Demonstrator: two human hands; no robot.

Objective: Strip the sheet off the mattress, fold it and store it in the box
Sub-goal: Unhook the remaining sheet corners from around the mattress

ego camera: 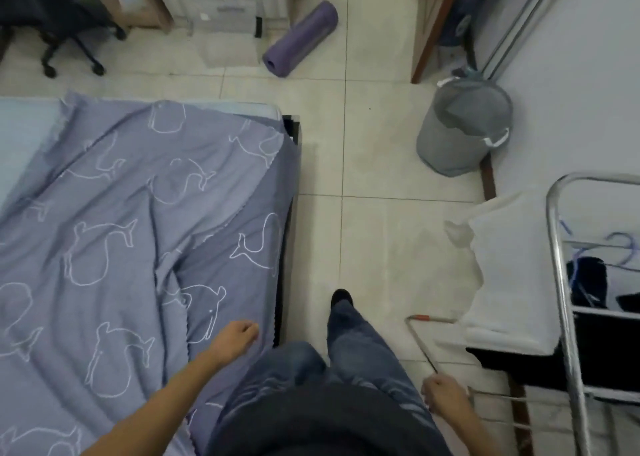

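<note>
A blue-grey sheet with white whale outlines [138,234] lies rumpled over the bed, and its right edge hangs down against my thigh. The pale blue mattress [24,133] is bare at the far left corner. My left hand [239,334] hovers over the sheet near the bed's right edge with its fingers curled; whether it holds any fabric is unclear. My right hand [446,395] hangs at my side, loosely curled and holding nothing. I stand beside the bed with one foot forward on the tiled floor.
A grey round laundry basket [464,130] stands against the right wall. A white cloth-covered object [502,282] and a metal rack [564,300] crowd the right side. A rolled purple mat [301,38] and an office chair [65,40] sit at the far end.
</note>
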